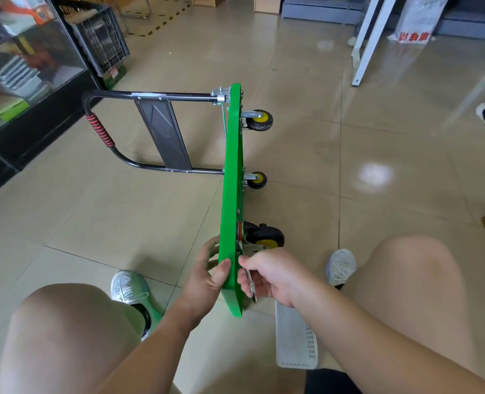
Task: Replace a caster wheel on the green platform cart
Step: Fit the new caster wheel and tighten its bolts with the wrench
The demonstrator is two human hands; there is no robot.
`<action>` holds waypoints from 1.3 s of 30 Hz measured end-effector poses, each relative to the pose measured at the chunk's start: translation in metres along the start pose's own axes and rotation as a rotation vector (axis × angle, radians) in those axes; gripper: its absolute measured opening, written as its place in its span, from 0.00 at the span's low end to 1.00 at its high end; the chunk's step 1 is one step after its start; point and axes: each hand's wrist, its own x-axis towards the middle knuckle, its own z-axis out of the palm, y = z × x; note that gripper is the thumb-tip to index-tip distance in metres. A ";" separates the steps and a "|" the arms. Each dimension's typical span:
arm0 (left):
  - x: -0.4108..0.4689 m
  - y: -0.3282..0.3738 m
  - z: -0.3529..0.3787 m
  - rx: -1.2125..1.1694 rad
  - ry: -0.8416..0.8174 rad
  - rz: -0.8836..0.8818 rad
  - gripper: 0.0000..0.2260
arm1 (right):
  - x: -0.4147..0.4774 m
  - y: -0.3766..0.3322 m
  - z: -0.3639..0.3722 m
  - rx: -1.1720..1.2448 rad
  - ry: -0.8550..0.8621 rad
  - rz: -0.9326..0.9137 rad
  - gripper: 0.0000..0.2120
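Green cart: tipped on edge, floor centre, handle left.
Near caster: mounted, right face.
Left hand: grips near deck edge.
Right hand: grasps wrench at caster plate.
Risks: wrench slipping off nut; cart toppling if the left grip loosens.

floor: glossy beige tiles | left: glass display cabinet, black crate | right: white frame leg

The green cart stands on edge mid-frame, deck edge-on, black handle reaching left. Black-tyred, yellow-hubbed wheels jut right: top caster, middle caster, and near caster at lower centre, a wrench just below it.
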 end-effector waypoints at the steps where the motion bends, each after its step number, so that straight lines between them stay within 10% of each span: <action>1: 0.000 0.000 0.000 -0.006 0.004 -0.001 0.23 | -0.001 0.008 -0.004 -0.050 0.013 0.008 0.09; 19: -0.008 0.013 0.011 -0.078 0.030 0.016 0.20 | 0.042 0.063 -0.007 -0.463 0.093 -0.375 0.12; 39: -0.003 0.007 0.004 0.027 -0.045 0.052 0.27 | 0.024 0.049 -0.003 -0.226 0.139 -0.184 0.08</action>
